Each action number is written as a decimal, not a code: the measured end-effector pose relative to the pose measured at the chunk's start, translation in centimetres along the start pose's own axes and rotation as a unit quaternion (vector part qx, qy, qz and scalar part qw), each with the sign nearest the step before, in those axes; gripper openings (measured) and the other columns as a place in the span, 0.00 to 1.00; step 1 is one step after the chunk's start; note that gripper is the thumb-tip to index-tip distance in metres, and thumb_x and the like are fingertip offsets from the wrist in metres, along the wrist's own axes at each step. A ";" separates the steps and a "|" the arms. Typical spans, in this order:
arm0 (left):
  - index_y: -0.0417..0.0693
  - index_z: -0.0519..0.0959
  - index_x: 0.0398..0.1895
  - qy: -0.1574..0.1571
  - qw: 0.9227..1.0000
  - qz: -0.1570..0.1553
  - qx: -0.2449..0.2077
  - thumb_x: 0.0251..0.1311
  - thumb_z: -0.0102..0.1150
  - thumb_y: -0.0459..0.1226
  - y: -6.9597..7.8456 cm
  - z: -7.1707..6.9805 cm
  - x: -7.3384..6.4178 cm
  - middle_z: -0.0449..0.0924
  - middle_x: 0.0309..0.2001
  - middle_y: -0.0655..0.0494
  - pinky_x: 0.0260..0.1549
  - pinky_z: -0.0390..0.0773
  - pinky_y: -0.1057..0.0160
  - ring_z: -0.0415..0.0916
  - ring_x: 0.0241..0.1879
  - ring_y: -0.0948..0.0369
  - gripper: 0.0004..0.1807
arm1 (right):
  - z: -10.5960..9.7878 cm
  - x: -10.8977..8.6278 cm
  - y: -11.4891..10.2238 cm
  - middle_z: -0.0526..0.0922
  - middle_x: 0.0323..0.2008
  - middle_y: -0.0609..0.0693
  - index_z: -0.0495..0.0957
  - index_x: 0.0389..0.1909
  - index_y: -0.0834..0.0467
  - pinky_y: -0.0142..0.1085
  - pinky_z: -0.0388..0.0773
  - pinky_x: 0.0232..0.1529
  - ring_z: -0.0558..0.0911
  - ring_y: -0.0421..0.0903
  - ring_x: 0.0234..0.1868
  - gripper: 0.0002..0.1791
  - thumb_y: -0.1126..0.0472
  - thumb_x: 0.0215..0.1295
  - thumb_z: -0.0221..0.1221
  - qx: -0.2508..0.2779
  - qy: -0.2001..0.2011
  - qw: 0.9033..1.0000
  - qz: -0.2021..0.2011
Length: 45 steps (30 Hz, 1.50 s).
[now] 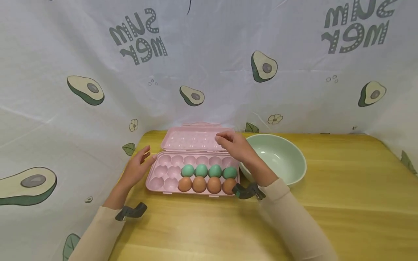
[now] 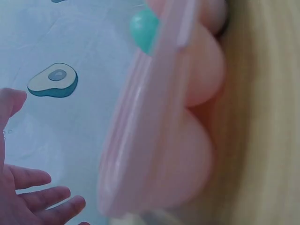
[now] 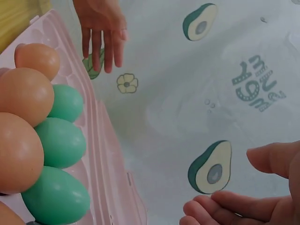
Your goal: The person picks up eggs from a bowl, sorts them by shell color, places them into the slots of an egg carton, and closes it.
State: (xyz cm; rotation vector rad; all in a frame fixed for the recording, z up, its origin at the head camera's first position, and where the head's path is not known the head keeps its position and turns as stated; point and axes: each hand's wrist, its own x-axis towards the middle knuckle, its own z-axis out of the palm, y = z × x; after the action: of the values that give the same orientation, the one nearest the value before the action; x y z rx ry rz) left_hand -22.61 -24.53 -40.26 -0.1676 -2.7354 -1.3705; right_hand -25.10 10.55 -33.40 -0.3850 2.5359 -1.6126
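Observation:
A pink plastic egg carton (image 1: 173, 160) lies on the table with its lid (image 1: 196, 139) folded back. Several brown eggs (image 1: 199, 184) fill the near row from the right, and several green eggs (image 1: 201, 170) sit in the row behind. The far row and the left cups hold no eggs. At the carton's left end is my left hand (image 1: 137, 168), its fingers apart and holding nothing. My right hand (image 1: 236, 146) hovers over the carton's far right corner; the right wrist view shows its thumb (image 3: 272, 158) separated from loosely bent fingers, with nothing between.
A pale green bowl (image 1: 294, 159) stands just right of the carton, partly behind my right forearm. Behind the yellow wooden table (image 1: 343, 203) hangs a white cloth (image 1: 222, 98) printed with avocados, which also comes close along the left side.

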 end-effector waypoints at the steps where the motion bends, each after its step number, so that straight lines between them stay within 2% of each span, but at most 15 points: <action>1: 0.37 0.50 0.75 -0.004 1.000 -0.004 -0.007 0.69 0.50 0.50 0.2 -0.3 0.3 0.54 0.72 0.38 0.67 0.58 0.46 0.57 0.69 0.43 0.40 | -0.2 0.3 0.0 0.76 0.57 0.59 0.71 0.62 0.63 0.46 0.72 0.60 0.75 0.55 0.58 0.25 0.51 0.72 0.52 0.024 -0.006 1.000 0.008; 6: 0.40 0.41 0.76 -0.032 0.998 -0.036 -0.032 0.70 0.41 0.57 1.5 -1.5 2.0 0.49 0.74 0.38 0.67 0.53 0.41 0.49 0.72 0.41 0.44 | -1.6 2.2 -0.2 0.68 0.64 0.67 0.61 0.66 0.72 0.44 0.65 0.66 0.69 0.59 0.65 0.30 0.55 0.74 0.48 0.143 -0.009 0.988 0.052; 10: 0.42 0.40 0.77 -0.061 0.995 -0.062 -0.058 0.69 0.35 0.63 2.2 -1.9 3.4 0.48 0.74 0.36 0.69 0.48 0.41 0.46 0.72 0.40 0.46 | -2.7 3.6 -0.1 0.63 0.67 0.66 0.54 0.70 0.72 0.43 0.61 0.69 0.64 0.57 0.69 0.33 0.52 0.76 0.45 0.182 -0.001 0.978 0.098; 15: 0.43 0.40 0.77 -0.088 0.985 -0.095 -0.116 0.68 0.32 0.65 2.7 -2.1 5.2 0.44 0.75 0.40 0.71 0.44 0.48 0.45 0.74 0.46 0.47 | -3.5 5.2 0.0 0.57 0.70 0.66 0.47 0.72 0.72 0.43 0.56 0.71 0.59 0.57 0.71 0.37 0.49 0.76 0.42 0.187 -0.004 0.972 0.141; 21: 0.39 0.38 0.76 -0.088 0.974 -0.117 -0.175 0.71 0.29 0.62 3.0 -1.8 7.4 0.41 0.75 0.38 0.72 0.43 0.52 0.43 0.74 0.47 0.45 | -3.6 7.3 0.6 0.50 0.73 0.65 0.42 0.73 0.71 0.44 0.52 0.72 0.55 0.57 0.73 0.41 0.44 0.75 0.41 0.172 0.004 0.967 0.189; 25: 0.40 0.37 0.76 -0.084 0.965 -0.143 -0.201 0.72 0.28 0.59 3.1 -1.4 8.6 0.39 0.76 0.38 0.72 0.42 0.52 0.41 0.74 0.46 0.43 | -3.6 8.7 1.3 0.45 0.74 0.65 0.39 0.74 0.70 0.44 0.50 0.72 0.51 0.57 0.74 0.43 0.44 0.75 0.42 0.179 0.011 0.959 0.220; 30: 0.36 0.40 0.76 -0.073 0.955 -0.181 -0.223 0.72 0.32 0.59 3.1 -0.4 10.0 0.41 0.75 0.38 0.72 0.41 0.52 0.42 0.74 0.46 0.43 | -3.7 9.6 2.2 0.36 0.75 0.64 0.31 0.74 0.68 0.45 0.44 0.73 0.43 0.57 0.75 0.45 0.42 0.75 0.41 0.211 0.000 0.948 0.237; 36: 0.36 0.42 0.76 -0.052 0.945 -0.214 -0.243 0.70 0.35 0.60 3.1 0.4 11.0 0.41 0.76 0.41 0.72 0.41 0.54 0.40 0.75 0.48 0.45 | -3.7 10.1 2.9 0.31 0.75 0.61 0.27 0.75 0.62 0.43 0.40 0.73 0.38 0.55 0.75 0.48 0.38 0.73 0.41 0.209 0.004 0.948 0.238; 39: 0.37 0.41 0.76 -0.047 0.945 -0.221 -0.237 0.70 0.35 0.60 3.2 0.5 11.2 0.38 0.76 0.43 0.72 0.40 0.54 0.38 0.75 0.50 0.45 | -3.5 10.4 3.2 0.29 0.75 0.61 0.25 0.75 0.60 0.45 0.39 0.73 0.36 0.56 0.75 0.49 0.37 0.72 0.41 0.197 0.008 0.950 0.241; 41: 0.41 0.40 0.77 -0.047 0.947 -0.220 -0.229 0.69 0.36 0.60 3.2 0.6 11.2 0.36 0.77 0.47 0.72 0.40 0.53 0.35 0.75 0.52 0.45 | -3.4 10.6 3.4 0.28 0.75 0.62 0.24 0.74 0.60 0.48 0.40 0.73 0.35 0.58 0.75 0.50 0.36 0.71 0.41 0.183 0.007 0.951 0.249; 45: 0.48 0.42 0.77 -0.066 0.953 -0.213 -0.204 0.69 0.36 0.61 3.2 1.2 11.3 0.35 0.77 0.53 0.72 0.40 0.50 0.35 0.75 0.53 0.43 | -3.4 10.9 3.8 0.27 0.75 0.62 0.23 0.74 0.59 0.49 0.41 0.73 0.35 0.59 0.75 0.51 0.36 0.70 0.42 0.187 -0.004 0.947 0.262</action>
State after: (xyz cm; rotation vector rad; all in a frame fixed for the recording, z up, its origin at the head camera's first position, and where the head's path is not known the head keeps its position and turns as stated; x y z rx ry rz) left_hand -33.41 -20.94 -37.14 0.3460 -2.6492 -2.1004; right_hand -36.98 12.07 -34.97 0.2972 2.0053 -1.7818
